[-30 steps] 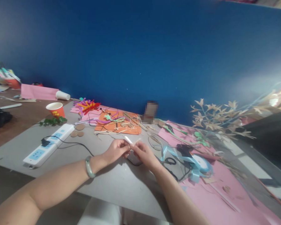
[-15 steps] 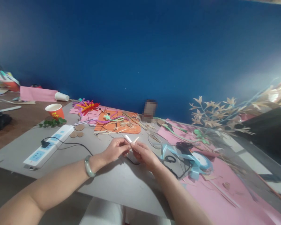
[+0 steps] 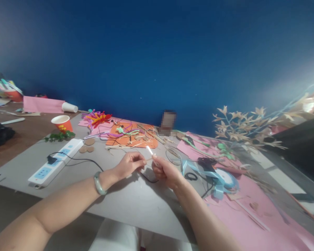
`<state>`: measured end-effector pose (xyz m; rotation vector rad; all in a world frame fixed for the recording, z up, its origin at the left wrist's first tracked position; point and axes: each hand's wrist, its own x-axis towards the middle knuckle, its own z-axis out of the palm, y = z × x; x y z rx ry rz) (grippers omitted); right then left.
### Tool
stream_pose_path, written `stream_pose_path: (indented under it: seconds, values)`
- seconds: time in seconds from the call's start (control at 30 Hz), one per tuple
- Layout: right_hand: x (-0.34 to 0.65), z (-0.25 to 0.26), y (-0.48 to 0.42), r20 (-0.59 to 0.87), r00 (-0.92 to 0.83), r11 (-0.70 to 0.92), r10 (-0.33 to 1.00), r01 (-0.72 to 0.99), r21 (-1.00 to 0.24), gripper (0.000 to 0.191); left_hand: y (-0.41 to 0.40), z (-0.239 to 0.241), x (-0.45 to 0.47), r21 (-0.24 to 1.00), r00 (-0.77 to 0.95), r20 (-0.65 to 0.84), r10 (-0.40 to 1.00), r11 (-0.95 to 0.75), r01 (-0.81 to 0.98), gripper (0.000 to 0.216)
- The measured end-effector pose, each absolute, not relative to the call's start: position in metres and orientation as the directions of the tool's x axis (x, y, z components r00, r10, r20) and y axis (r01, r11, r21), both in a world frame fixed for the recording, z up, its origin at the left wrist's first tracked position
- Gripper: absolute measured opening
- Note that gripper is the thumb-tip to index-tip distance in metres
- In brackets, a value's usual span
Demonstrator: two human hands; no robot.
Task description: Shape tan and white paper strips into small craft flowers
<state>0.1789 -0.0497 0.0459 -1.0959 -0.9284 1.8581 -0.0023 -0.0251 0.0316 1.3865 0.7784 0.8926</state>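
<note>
My left hand (image 3: 129, 164) and my right hand (image 3: 165, 170) hover close together above the grey table (image 3: 125, 202). A small white stick (image 3: 149, 150) points up from the pinched fingers of my right hand. The fingers of my left hand are pinched on a thin pale strip (image 3: 146, 159) that runs across to the right hand. A green bangle (image 3: 98, 183) sits on my left wrist. A black cable (image 3: 149, 179) lies on the table under both hands.
A white power strip (image 3: 56, 161) lies left, with a red paper cup (image 3: 62, 122) behind it. Orange paper (image 3: 132, 138) with colourful pipe cleaners (image 3: 96, 118) sits further back. Light blue ribbon (image 3: 214, 181), pink paper (image 3: 248, 223) and dried branches (image 3: 246, 129) fill the right.
My hands drew slightly apart. The white stick passed from between both hands to my right hand and now points more upright, while my left hand keeps only the thin strip.
</note>
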Motion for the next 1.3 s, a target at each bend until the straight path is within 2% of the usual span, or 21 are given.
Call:
stream_pose_path:
  seconds: [0.23,0.37,0.5,0.6,0.7,0.8,1.03,1.3]
  values:
    - [0.187,0.05,-0.046,-0.339,-0.327,-0.447,0.882,-0.353,-0.822,0.044,-0.024,0.031,-0.002,0.995,0.474,0.036,0.88,0.012,-0.098,0.024]
    - [0.183,0.053,-0.047,-0.228,-0.171,-0.282,0.959,-0.456,-0.844,0.042,-0.025,0.031,-0.001,0.991,0.445,0.013,0.895,0.048,-0.126,0.026]
    - [0.174,0.052,-0.052,-0.139,-0.141,-0.172,0.98,-0.254,-0.952,0.033,-0.026,0.029,0.001,0.988,0.436,0.016,0.9,0.051,-0.143,0.027]
    - [0.17,0.046,-0.053,-0.079,-0.092,-0.09,0.993,-0.131,-0.987,0.032,-0.028,0.028,0.002,0.988,0.447,0.037,0.894,0.034,-0.15,0.028]
    - [0.17,0.04,-0.052,-0.031,-0.019,-0.033,0.999,-0.126,-0.991,0.03,-0.029,0.025,0.003,0.989,0.466,0.049,0.883,0.02,-0.143,0.027]
    - [0.172,0.038,-0.051,-0.021,-0.023,-0.024,1.0,-0.124,-0.992,0.028,-0.027,0.022,0.004,0.993,0.496,0.043,0.867,0.016,-0.115,0.029]
    - [0.169,0.046,-0.054,-0.06,-0.093,-0.054,0.994,0.062,-0.997,0.027,-0.02,0.018,0.001,0.995,0.484,0.054,0.873,-0.005,-0.1,0.033]
    - [0.168,0.052,-0.055,-0.058,-0.068,-0.05,0.996,0.114,-0.992,0.023,-0.024,0.03,-0.001,0.988,0.524,-0.055,0.85,0.123,-0.095,0.029]
